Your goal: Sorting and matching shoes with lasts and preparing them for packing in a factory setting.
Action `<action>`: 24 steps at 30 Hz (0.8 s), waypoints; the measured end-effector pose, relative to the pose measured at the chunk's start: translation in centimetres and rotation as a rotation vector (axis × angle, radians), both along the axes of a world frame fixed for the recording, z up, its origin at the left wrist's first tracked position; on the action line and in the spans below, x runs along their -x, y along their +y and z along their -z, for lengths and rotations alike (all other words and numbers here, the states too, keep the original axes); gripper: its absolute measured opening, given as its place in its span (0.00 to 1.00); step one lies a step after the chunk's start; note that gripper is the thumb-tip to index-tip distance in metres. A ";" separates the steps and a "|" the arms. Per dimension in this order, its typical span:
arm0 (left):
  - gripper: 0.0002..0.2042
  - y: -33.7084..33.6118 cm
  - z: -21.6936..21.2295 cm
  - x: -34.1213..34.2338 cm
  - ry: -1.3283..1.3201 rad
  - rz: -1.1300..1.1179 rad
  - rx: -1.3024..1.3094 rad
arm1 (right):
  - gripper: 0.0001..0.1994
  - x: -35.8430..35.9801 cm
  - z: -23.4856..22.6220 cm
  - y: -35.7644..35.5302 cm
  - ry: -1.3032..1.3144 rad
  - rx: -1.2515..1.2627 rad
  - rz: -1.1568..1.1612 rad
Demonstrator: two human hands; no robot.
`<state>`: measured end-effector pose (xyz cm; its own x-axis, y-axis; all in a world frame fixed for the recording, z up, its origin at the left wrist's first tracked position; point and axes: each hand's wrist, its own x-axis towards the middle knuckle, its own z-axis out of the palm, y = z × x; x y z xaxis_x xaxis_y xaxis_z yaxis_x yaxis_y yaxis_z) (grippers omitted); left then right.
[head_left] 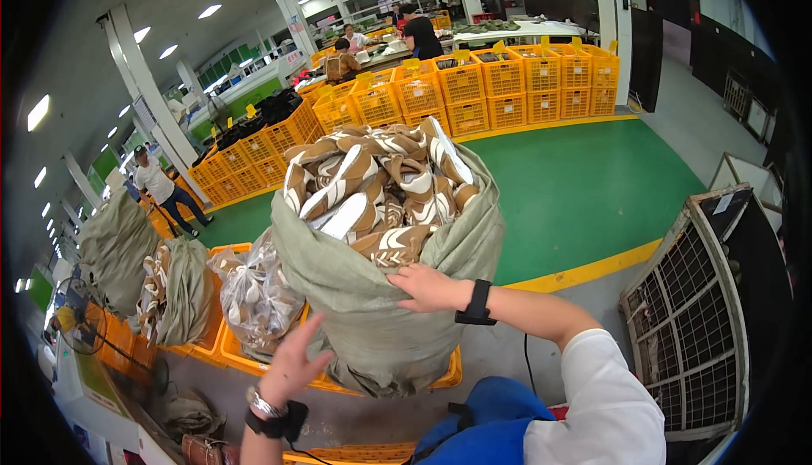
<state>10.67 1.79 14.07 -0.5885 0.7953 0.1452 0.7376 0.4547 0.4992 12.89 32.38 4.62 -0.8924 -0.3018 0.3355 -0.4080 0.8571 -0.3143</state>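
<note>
A large grey-green woven sack (372,338) stands upright in front of me, filled to the brim with brown and white sneakers (397,247). At its near rim, my right hand (427,287) is closed on the folded sack edge, just below the nearest sneaker. My left hand (293,362) is off the sack at its lower left, fingers apart and nothing in them. Both wrists carry black bands. Under the sack, an orange crate (454,369) shows only in part.
Left of the sack are a clear plastic bag of shoes (258,292), another green sack (188,292) and a fan (78,317). Stacked orange crates (465,118) line the back. A wire-mesh cage (687,321) stands at right. Several people are farther off, one standing at left (161,184).
</note>
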 end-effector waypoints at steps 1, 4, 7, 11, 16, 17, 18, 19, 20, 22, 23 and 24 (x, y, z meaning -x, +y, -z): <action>0.35 0.2 -0.5 2.1 -0.026 -0.037 -0.027 | 0.27 0.0 -1.0 0.8 0.001 -0.003 0.002; 0.37 1.8 -2.2 7.3 0.021 -0.146 -0.072 | 0.27 -0.4 -5.3 4.9 -0.042 0.193 -0.086; 0.39 4.7 -4.1 11.4 0.181 -0.119 -0.129 | 0.25 1.8 -7.3 12.6 0.167 0.265 0.013; 0.37 10.4 -4.7 16.2 0.283 -0.087 -0.033 | 0.16 7.8 -8.3 24.6 0.145 0.261 0.439; 0.35 19.7 -5.7 18.8 0.395 -0.086 -0.112 | 0.14 16.2 -6.8 30.0 0.133 0.268 0.391; 0.35 21.0 -5.5 19.4 0.395 -0.101 -0.109 | 0.15 17.3 -7.3 29.2 0.085 0.240 0.329; 0.35 22.1 -5.2 20.1 0.439 -0.091 -0.112 | 0.16 18.0 -7.5 28.3 0.175 0.131 0.251; 0.35 23.1 -5.0 20.5 0.483 -0.082 -0.114 | 0.17 18.8 -7.3 27.5 0.264 0.024 0.171; 0.33 24.3 -5.0 20.2 0.372 -0.084 -0.136 | 0.17 19.8 -6.7 27.2 0.262 0.029 0.158; 0.30 24.8 -3.1 21.0 0.343 -0.098 -0.114 | 0.15 21.7 -5.7 27.0 0.408 -0.154 0.120; 0.28 24.7 -2.5 21.0 0.317 -0.101 -0.096 | 0.15 22.3 -5.6 26.9 0.405 -0.143 0.102; 0.24 25.5 -2.8 20.2 0.324 -0.115 -0.129 | 0.15 22.7 -5.7 27.3 0.406 -0.094 0.026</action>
